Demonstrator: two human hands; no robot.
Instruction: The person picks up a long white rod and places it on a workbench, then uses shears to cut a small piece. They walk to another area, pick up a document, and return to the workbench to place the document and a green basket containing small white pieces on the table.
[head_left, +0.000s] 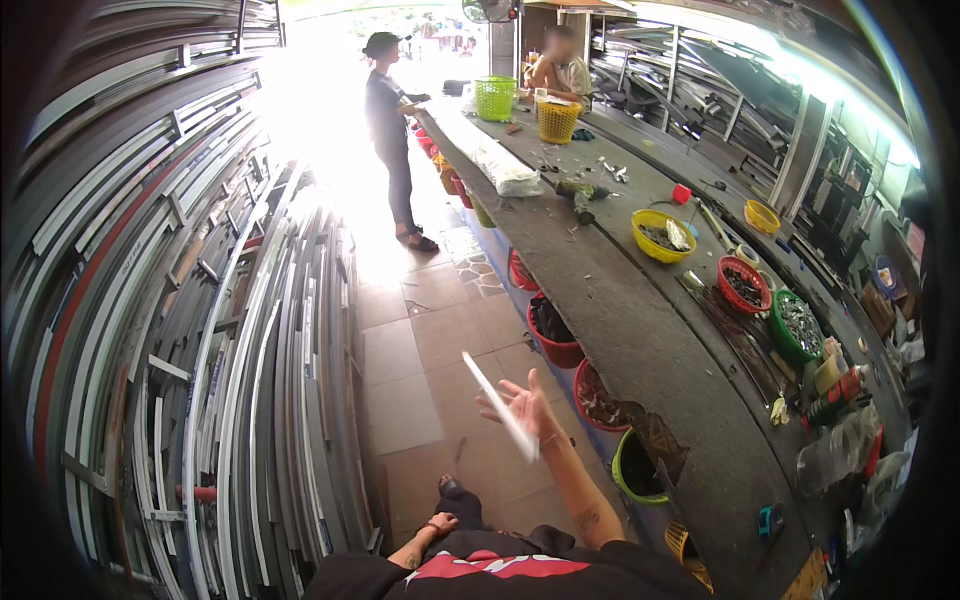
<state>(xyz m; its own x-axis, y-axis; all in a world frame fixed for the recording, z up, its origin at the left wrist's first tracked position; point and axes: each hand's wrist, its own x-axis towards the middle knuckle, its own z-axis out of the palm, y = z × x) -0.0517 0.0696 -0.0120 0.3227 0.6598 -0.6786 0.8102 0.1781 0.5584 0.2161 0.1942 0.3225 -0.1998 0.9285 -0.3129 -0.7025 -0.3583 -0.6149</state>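
So the thing in play here is a thin white strip, dead centre in the lower half of the frame, right up against the right hand. Fingers on that hand look loosely spread, not wrapped round anything, and the strip's blurry, so I honestly can't tell if it's pinched, resting or loose. My read: the step in hand is just handling the strip over the aisle, and the next move calls for a proper grip on it, away from the bench edge. Left hand is down at lower centre by the leg, curled; can't tell if anything's in it. The long dark bench sweeps from lower right to top centre, with a yellow basket, a red basket and a green basket of small bits on the right, plus what looks like a drill. Red bins sit below its edge. Racks of long profiles fill the left side, tiled floor between. One person stands upper middle, another is behind the bench's far end.
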